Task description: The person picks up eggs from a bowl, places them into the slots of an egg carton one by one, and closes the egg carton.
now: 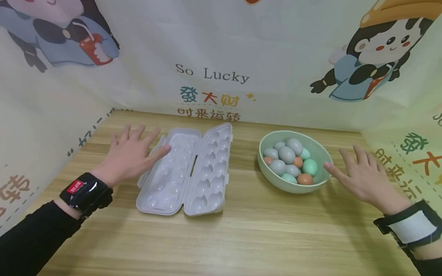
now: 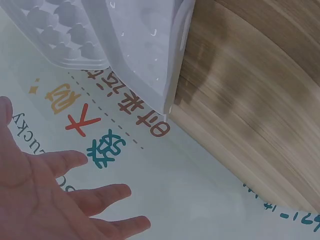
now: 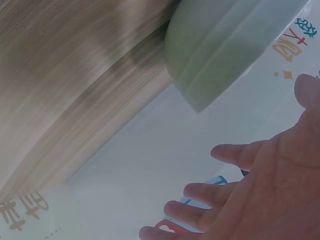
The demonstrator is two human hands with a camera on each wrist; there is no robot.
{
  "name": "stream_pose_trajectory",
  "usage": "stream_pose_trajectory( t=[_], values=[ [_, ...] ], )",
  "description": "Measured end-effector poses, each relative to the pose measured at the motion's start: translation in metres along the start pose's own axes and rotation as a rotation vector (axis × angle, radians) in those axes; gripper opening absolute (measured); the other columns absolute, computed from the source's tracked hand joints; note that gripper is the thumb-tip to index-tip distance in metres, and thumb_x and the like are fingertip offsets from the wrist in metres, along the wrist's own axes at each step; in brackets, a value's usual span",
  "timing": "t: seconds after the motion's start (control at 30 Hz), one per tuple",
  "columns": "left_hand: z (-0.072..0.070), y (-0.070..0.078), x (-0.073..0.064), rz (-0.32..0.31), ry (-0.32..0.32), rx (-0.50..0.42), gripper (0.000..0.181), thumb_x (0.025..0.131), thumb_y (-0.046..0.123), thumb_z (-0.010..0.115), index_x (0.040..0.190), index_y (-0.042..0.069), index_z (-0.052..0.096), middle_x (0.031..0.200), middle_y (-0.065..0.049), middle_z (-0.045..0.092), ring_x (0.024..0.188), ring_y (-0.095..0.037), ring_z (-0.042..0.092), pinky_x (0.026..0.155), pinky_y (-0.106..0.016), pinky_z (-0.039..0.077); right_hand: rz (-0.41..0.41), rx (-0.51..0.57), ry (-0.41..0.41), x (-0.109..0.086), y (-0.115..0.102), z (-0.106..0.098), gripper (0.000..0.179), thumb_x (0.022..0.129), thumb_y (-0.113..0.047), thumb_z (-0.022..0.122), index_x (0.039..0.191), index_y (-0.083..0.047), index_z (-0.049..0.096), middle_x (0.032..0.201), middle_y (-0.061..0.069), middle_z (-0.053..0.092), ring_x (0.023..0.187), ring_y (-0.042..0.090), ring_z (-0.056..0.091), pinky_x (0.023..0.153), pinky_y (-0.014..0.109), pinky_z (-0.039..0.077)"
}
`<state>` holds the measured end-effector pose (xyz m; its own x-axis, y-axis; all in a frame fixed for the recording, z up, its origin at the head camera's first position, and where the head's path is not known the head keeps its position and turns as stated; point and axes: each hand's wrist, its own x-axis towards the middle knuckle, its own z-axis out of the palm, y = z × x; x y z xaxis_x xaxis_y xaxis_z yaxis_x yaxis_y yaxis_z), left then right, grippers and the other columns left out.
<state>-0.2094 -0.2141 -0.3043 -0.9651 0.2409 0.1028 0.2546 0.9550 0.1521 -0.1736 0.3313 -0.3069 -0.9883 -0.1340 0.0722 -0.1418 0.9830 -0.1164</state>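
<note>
An opened white plastic egg carton [image 1: 188, 172] lies on the table, its two halves spread side by side with no eggs in the cups. My left hand [image 1: 129, 155] hovers at its left side, fingers spread and thumb over the carton's edge, holding nothing. To the right stands a pale green bowl [image 1: 293, 188] heaped with grey, mint-green and brown eggs [image 1: 287, 155]. My right hand [image 1: 366, 178] is just right of the bowl with fingers extended, the thumb tip near the rim; it grips nothing. The right wrist view shows the bowl's outer wall [image 3: 220, 50] beyond the palm.
The wood-grain table [image 1: 241, 234] holds the carton and bowl. A white printed cloth [image 1: 214, 46] with cartoon figures and lettering hangs behind the table and along both sides. Bare wood lies between carton and bowl and in front of them.
</note>
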Motion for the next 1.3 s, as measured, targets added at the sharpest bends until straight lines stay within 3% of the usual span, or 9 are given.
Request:
stream_pose_trajectory(
  t=[0.17,0.37,0.53,0.73,1.03,1.3],
  values=[
    [-0.001,0.010,-0.001,0.007,0.015,-0.013,0.086,0.090,0.074,0.022,0.152,0.014,0.024,0.150,-0.030,0.014,0.132,-0.058,-0.001,0.093,-0.071,-0.005,0.003,0.007,-0.015,-0.001,0.000,0.000,0.083,0.096,-0.061,0.032,0.146,0.005,0.023,0.145,0.039,0.006,0.123,0.065,0.011,0.088,0.075,0.012],
    [0.001,0.038,-0.007,0.072,-0.002,-0.043,0.088,0.090,0.074,0.021,0.151,0.011,0.027,0.149,-0.025,0.024,0.134,-0.052,0.016,0.095,-0.071,0.009,-0.004,0.056,-0.005,-0.001,-0.002,0.001,0.081,0.098,-0.057,0.032,0.144,0.009,0.024,0.143,0.041,0.011,0.121,0.066,0.015,0.088,0.074,0.015],
    [0.009,0.064,-0.016,0.145,-0.055,-0.131,0.091,0.090,0.074,0.022,0.149,0.004,0.029,0.147,-0.023,0.030,0.133,-0.043,0.028,0.102,-0.058,0.020,-0.039,0.155,0.054,-0.001,-0.007,0.002,0.075,0.101,-0.050,0.035,0.137,0.016,0.031,0.135,0.043,0.025,0.119,0.060,0.026,0.090,0.069,0.024],
    [0.027,0.091,-0.027,0.207,-0.085,-0.229,0.092,0.089,0.074,0.028,0.149,0.005,0.027,0.149,-0.023,0.025,0.134,-0.039,0.028,0.103,-0.051,0.024,-0.068,0.189,0.096,0.001,-0.014,0.004,0.071,0.101,-0.046,0.038,0.133,0.018,0.036,0.132,0.041,0.032,0.119,0.056,0.031,0.091,0.066,0.027],
    [0.049,0.113,-0.035,0.141,-0.215,-0.257,0.111,0.078,0.083,0.035,0.152,0.004,0.013,0.150,-0.031,0.007,0.132,-0.053,0.018,0.094,-0.068,0.021,-0.047,0.238,0.050,0.002,-0.018,0.011,0.073,0.101,-0.047,0.037,0.134,0.017,0.035,0.133,0.041,0.031,0.120,0.056,0.032,0.089,0.066,0.030],
    [0.057,0.114,-0.031,0.066,-0.276,-0.345,0.127,0.070,0.086,0.044,0.150,-0.005,0.005,0.147,-0.037,0.002,0.135,-0.047,0.015,0.104,-0.051,0.021,-0.036,0.279,0.052,0.003,-0.023,0.019,0.074,0.101,-0.046,0.037,0.134,0.019,0.033,0.128,0.043,0.034,0.111,0.055,0.040,0.084,0.063,0.036]
  ],
)
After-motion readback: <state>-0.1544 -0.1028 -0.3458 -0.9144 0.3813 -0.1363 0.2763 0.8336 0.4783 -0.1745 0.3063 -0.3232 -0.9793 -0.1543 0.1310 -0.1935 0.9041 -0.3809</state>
